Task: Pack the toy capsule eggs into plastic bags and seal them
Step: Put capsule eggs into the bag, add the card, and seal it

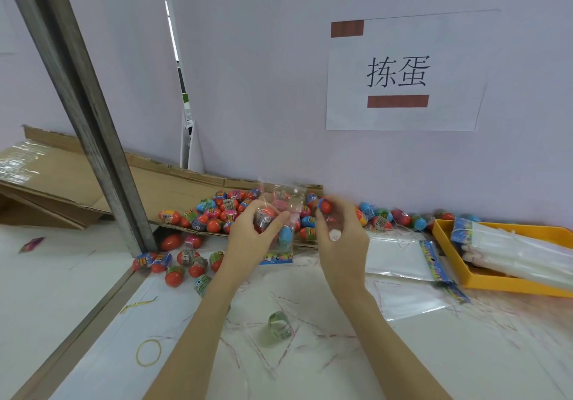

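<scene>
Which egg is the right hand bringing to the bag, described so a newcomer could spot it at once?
Start at the white paper sign on the wall and drop straight down to the table edge, where two hands meet. The right hand pinches a red egg with a blue printed band at its fingertips, beside the clear bag in the left hand. Unlike the loose eggs around, it is lifted off the table.

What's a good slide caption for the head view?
Left hand holds a clear plastic bag with eggs inside while the right hand brings a red capsule egg to it.
</scene>
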Demonstrator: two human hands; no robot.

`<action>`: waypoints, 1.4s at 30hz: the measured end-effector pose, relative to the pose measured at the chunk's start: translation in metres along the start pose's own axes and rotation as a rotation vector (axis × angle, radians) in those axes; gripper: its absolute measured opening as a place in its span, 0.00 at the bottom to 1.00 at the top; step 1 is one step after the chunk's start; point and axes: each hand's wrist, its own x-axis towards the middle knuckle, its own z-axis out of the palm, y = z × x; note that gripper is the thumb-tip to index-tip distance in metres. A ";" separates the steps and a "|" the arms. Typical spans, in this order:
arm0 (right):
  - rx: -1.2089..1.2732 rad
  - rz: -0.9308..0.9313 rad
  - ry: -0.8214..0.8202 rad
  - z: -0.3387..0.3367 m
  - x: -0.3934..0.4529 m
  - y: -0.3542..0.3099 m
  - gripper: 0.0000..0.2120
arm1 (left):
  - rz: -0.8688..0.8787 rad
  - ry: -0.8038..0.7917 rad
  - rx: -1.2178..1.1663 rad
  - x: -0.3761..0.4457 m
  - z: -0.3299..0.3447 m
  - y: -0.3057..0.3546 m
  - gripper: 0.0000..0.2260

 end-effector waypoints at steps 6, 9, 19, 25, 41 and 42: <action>-0.044 -0.226 -0.093 0.000 0.000 -0.014 0.14 | 0.253 -0.099 0.281 -0.006 0.003 -0.004 0.22; -0.159 -0.348 -0.093 0.000 -0.001 -0.015 0.14 | 0.252 -0.082 0.248 -0.005 0.002 -0.004 0.18; -0.171 -0.281 -0.142 -0.007 0.005 -0.010 0.16 | 0.274 -0.181 0.126 -0.008 0.003 0.005 0.18; -0.114 -0.204 -0.342 -0.006 0.006 -0.008 0.14 | 0.249 -0.153 0.045 -0.007 0.000 0.007 0.14; -0.184 -0.247 -0.287 -0.006 0.006 -0.009 0.11 | -0.103 -0.162 -0.310 -0.007 0.001 0.013 0.09; -0.188 -0.255 -0.254 -0.006 0.006 -0.010 0.11 | -0.110 -0.161 -0.297 -0.007 0.002 0.012 0.12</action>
